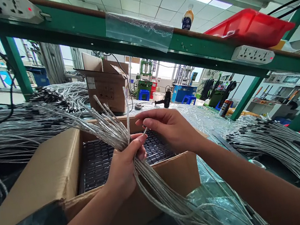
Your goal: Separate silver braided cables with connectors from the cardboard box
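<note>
My left hand [128, 164] is closed around a thick bundle of silvery clear-jacketed cables [160, 185]. Their cut ends fan out to the upper left, and the long tails hang down to the lower right. Just right of it, my right hand [169, 128] pinches the tip of a single thin cable [145, 130] between thumb and finger. Both hands are above an open cardboard box [174, 168]. Inside the box lies a black gridded tray [97, 161] holding small dark parts, partly hidden by the hands and the bundle.
Cable heaps lie at the left [15, 127] and right [276, 135]. Another cardboard box [108, 90] stands behind. A black heat gun [167, 99] and a spray can [225, 107] are on the bench. Overhead, a green shelf beam [79, 27] carries power strips and a red bin [250, 29].
</note>
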The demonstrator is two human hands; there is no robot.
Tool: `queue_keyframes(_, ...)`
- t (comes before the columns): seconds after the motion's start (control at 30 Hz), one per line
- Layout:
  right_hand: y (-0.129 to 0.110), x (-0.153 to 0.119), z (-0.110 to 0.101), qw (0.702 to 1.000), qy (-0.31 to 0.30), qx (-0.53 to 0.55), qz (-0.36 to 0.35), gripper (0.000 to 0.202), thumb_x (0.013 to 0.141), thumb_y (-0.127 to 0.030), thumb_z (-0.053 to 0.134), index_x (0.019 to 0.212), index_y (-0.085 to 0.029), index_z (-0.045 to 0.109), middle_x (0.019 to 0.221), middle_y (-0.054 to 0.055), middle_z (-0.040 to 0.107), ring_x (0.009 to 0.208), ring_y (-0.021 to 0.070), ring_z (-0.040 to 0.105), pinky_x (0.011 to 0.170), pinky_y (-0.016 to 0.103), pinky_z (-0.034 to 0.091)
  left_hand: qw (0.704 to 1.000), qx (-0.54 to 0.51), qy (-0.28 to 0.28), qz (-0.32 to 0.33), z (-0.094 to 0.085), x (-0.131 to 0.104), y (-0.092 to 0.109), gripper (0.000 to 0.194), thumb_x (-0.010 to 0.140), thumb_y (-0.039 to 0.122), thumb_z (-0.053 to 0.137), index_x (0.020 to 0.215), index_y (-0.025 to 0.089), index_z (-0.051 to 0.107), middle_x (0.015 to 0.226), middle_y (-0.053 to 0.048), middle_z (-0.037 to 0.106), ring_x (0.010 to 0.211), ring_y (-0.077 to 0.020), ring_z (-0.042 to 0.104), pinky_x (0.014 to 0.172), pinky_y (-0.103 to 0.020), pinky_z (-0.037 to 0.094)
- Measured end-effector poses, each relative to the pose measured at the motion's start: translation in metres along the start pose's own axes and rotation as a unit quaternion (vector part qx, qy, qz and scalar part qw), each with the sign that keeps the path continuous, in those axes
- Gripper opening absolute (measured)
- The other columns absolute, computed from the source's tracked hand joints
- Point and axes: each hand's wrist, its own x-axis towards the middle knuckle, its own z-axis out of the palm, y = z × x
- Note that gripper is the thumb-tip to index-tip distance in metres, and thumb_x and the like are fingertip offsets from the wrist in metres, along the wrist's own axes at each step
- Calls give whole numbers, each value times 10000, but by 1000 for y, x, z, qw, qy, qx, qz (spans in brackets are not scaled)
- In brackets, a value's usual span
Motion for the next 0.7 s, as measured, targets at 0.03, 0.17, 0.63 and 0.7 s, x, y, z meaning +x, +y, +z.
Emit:
queue_keyframes(0.03, -1, 0, -1, 1000, -10, -6, -6, 184, 856, -344, 669, 1018, -306, 747, 1004, -8, 746, 959, 177, 677, 864, 345, 515, 1000, 0, 2, -1, 0, 1, 0, 208, 660, 296, 818, 722, 154, 680, 521, 52, 509, 496, -72, 434, 488, -183, 363)
queue_keyframes(0.17, -3, 2, -4, 999, -48, -12, 11, 181, 863, -328, 659, 1015, -293, 752, 984, -6, 746, 938, 175, 685, 857, 340, 518, 1000, -1, 2, 4, 0, 2, -1, 194, 662, 283, 818, 710, 155, 681, 524, 51, 509, 502, -72, 441, 497, -182, 372)
queue_keyframes(0.63, 7, 2, -14, 998, -60, 0, 32, 205, 880, -354, 646, 1033, -253, 736, 950, 14, 743, 909, 154, 675, 842, 323, 511, 1000, 0, 2, 11, 2, 1, -1, 172, 677, 268, 804, 730, 149, 692, 516, 49, 494, 499, -71, 418, 477, -179, 364)
queue_keyframes(0.7, 8, 1, -14, 998, -53, 1, 32, 208, 878, -356, 651, 1031, -241, 732, 947, 18, 742, 898, 152, 674, 839, 322, 511, 1000, -2, 1, 11, 2, 1, 0, 168, 679, 265, 803, 736, 149, 695, 519, 48, 497, 502, -71, 420, 479, -179, 367)
